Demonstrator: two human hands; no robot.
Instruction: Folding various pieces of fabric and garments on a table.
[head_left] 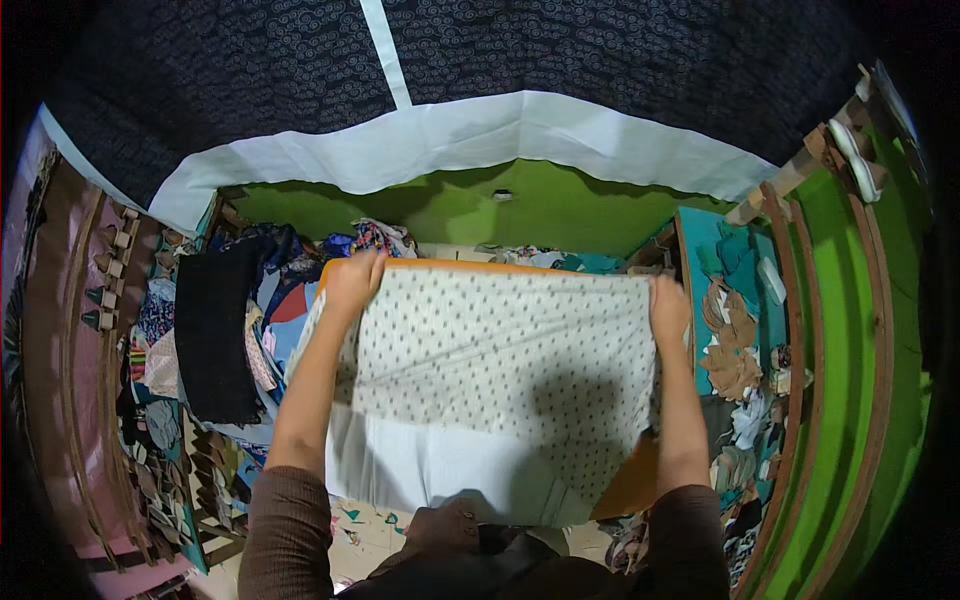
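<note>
A white fabric with small dark dots (500,350) is spread across an orange-topped table (632,478) in front of me. My left hand (352,282) grips its far left corner, fingers closed. At the far right corner my right hand (670,305) is closed on the same fabric, slightly blurred. Diagonal creases run between the two hands. A plain white cloth (430,462) shows below the dotted fabric, along the near side of the table. My shadow falls over the right part of the fabric.
Black folded cloth (215,340) lies on a heap of mixed fabrics to the left. Brown and tan scraps (732,340) lie on a teal surface to the right. Dark patterned curtain with a white border (600,130) hangs beyond. Wooden racks (100,350) flank the left; scraps litter the floor.
</note>
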